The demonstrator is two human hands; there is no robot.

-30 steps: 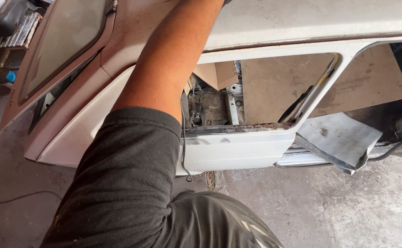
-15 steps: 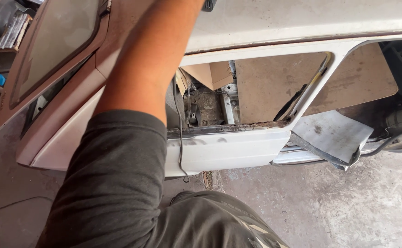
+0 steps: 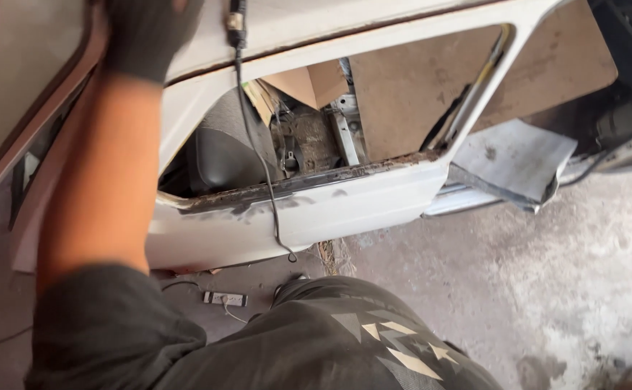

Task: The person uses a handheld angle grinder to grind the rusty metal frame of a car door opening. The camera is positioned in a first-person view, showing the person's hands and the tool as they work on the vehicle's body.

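My left hand (image 3: 146,32), in a black glove, lies against the white car body (image 3: 316,209) near the top edge of the view. Its fingertips are cut off by the frame, so its grip is unclear. My bare forearm runs down to a dark sleeve at the lower left. A black cable (image 3: 254,144) hangs from a plug at the top, just right of the hand, down across the window opening to the sill. My right hand is out of view.
Brown cardboard (image 3: 417,87) lines the inside of the stripped shell, whose sill is rusty. A bent grey metal sheet (image 3: 518,162) juts out at the right. A brown door panel (image 3: 12,87) stands at the left. A white power strip (image 3: 224,297) lies on the concrete floor (image 3: 547,289).
The view has shifted up and to the right and drawn closer to the car body. My gloved left hand and the hanging cable have come into view.
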